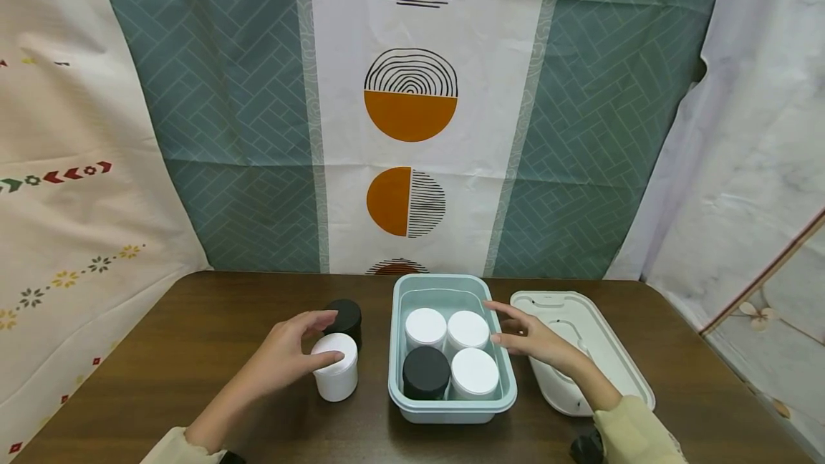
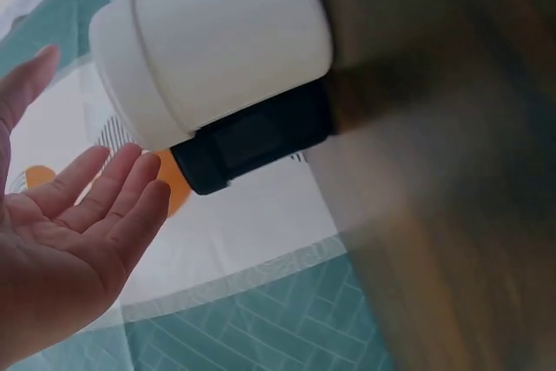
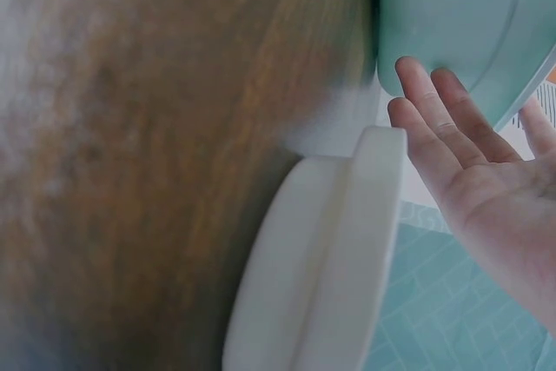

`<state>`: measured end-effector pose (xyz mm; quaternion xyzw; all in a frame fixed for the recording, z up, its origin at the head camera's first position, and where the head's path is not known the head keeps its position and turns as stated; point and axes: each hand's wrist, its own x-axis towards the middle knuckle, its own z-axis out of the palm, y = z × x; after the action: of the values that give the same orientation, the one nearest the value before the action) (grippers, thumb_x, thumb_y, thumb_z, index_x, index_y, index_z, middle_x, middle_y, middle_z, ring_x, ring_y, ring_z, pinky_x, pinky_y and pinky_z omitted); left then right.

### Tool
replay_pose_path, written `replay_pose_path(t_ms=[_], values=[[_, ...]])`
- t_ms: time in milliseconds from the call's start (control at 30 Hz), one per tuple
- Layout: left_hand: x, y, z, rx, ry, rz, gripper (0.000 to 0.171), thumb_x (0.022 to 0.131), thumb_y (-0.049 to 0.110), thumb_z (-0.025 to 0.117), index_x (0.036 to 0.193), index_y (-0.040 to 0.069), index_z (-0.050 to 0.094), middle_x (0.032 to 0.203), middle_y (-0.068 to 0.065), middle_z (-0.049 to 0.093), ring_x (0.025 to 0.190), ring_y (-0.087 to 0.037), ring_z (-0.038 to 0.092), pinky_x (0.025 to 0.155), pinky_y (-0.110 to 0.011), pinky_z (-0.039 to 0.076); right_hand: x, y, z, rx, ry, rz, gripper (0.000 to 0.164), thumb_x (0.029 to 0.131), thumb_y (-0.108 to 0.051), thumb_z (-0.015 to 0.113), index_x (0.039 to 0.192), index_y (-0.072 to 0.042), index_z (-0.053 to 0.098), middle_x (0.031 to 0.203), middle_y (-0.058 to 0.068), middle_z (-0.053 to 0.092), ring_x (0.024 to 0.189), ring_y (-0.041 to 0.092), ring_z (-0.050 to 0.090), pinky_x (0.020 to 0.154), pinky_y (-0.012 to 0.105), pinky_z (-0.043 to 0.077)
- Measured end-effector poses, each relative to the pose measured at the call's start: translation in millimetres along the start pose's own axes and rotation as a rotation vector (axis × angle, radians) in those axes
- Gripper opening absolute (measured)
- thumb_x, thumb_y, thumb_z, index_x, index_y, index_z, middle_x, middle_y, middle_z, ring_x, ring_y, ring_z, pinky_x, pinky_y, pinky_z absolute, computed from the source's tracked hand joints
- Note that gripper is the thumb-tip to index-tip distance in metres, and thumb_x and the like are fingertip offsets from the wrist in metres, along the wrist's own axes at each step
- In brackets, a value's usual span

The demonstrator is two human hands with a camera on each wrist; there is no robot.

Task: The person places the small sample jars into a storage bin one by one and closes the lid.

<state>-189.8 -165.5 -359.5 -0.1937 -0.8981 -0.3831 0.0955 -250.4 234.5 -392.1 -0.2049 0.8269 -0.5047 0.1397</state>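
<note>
My left hand (image 1: 290,353) reaches over the table with its thumb and fingers spread beside a white lidded jar (image 1: 337,371). In the left wrist view its relaxed fingers (image 2: 130,184) lie close to the lid of that upright jar (image 2: 217,41). Just behind stands a black jar (image 1: 346,317). A pale blue-green tub (image 1: 509,385) holds three white-lidded jars (image 1: 473,372) and one black-lidded jar (image 1: 426,372). At the tub's right rim is my right hand (image 1: 531,335), fingers extended. From the right wrist, those fingers (image 3: 434,119) overlap the tub's outer wall (image 3: 443,15).
A white lid (image 1: 619,356) lies on the brown wooden table (image 1: 290,435) to the right of the tub, partly under my right forearm. A patterned cloth (image 1: 412,156) hangs behind the table. A small dark object (image 1: 585,448) sits near my right sleeve.
</note>
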Motion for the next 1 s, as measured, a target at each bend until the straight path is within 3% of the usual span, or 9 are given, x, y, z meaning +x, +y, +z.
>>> replay_pose_path(t_ms=[167,500,1000], values=[[-5.4,-4.1,3.3,0.024,-0.017,-0.037,0.058,0.065,0.028,0.082,0.109,0.0,0.059,0.108,-0.011,0.061,0.096,-0.024,0.06,0.08,-0.038,0.049,-0.1,0.5,0.1,0.006,0.006,0.007,0.06,0.089,-0.026,0.058,0.142,-0.016,0.032,0.129,0.024,0.043,0.114,0.035,0.046,0.083,0.045,0.048],[-8.2,-7.2,7.4,0.046,-0.039,-0.039,0.064,0.057,0.028,0.086,0.106,-0.003,0.058,0.101,-0.009,0.061,0.083,-0.016,0.056,0.067,-0.025,0.048,-0.1,1.7,0.6,0.001,0.007,0.013,0.06,0.088,-0.026,0.058,0.142,-0.017,0.032,0.133,0.025,0.038,0.118,0.038,0.041,0.084,0.045,0.047],[-4.9,-2.6,6.9,0.062,-0.025,-0.017,0.06,0.058,0.025,0.085,0.105,-0.002,0.06,0.101,-0.01,0.062,0.081,-0.015,0.058,0.066,-0.023,0.049,-1.2,-0.8,0.2,0.005,0.002,0.01,0.06,0.089,-0.025,0.058,0.142,-0.016,0.031,0.135,0.027,0.035,0.12,0.041,0.04,0.083,0.045,0.048]])
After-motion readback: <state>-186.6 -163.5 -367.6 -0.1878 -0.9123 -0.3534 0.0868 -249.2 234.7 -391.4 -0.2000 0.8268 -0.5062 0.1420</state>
